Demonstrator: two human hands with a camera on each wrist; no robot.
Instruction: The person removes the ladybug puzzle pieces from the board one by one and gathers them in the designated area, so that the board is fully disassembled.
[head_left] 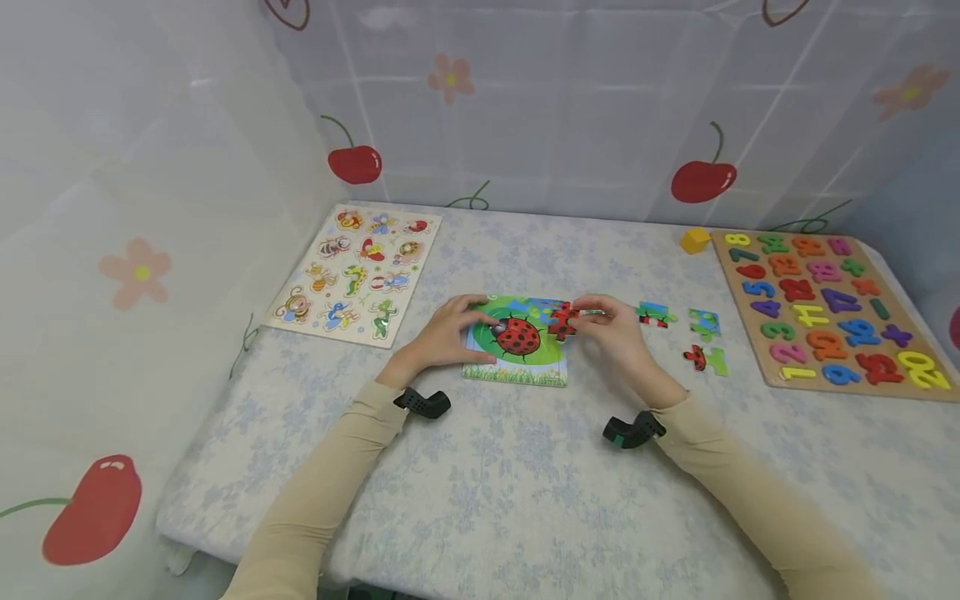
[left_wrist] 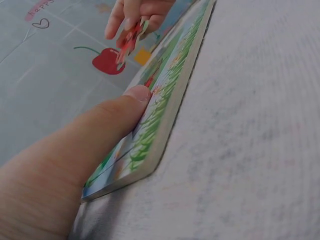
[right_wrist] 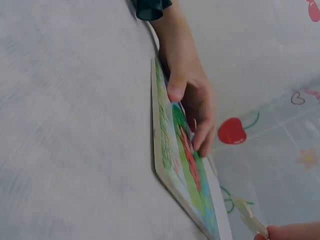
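Observation:
A ladybug puzzle board [head_left: 517, 377] with a grass border lies on the table. On its left part rests my left hand [head_left: 446, 335], with the thumb [left_wrist: 117, 114] pressing the picture side. Over the board's upper right, my right hand [head_left: 611, 329] pinches a red and black puzzle piece [head_left: 561, 322] between thumb and fingers. That puzzle piece [left_wrist: 130, 42] is raised above the board in the left wrist view. In the right wrist view the piece [right_wrist: 247, 216] appears nearly edge-on. Loose puzzle pieces [head_left: 703, 322] lie to the right of my right hand.
An insect peg board [head_left: 405, 310] lies at the back left. On the right is a wooden number board [head_left: 757, 333] with coloured digits, and a yellow block [head_left: 694, 241] stands by its far corner. The flowered tablecloth [head_left: 480, 483] spreads in front of my hands; a printed curtain [head_left: 555, 108] hangs behind.

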